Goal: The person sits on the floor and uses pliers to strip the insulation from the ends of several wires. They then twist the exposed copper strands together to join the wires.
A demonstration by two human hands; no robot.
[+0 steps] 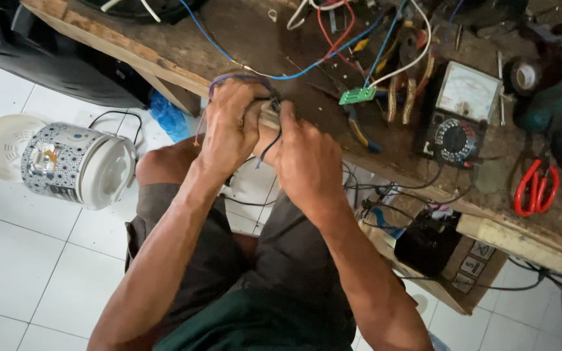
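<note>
Left hand: closed around a purple wire bundle at the workbench edge.
Right hand: pinches a black wire just beside it.

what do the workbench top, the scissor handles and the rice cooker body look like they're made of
Workbench top: looks like rough, unfinished wood, brown and stained, with a pale raw edge.
Scissor handles: probably plastic, a glossy red with smooth rounded loops.
Rice cooker body: a patterned blue-and-white shell with a white lid, smooth and slightly shiny; painted metal or plastic, the look leaves it open.
</note>
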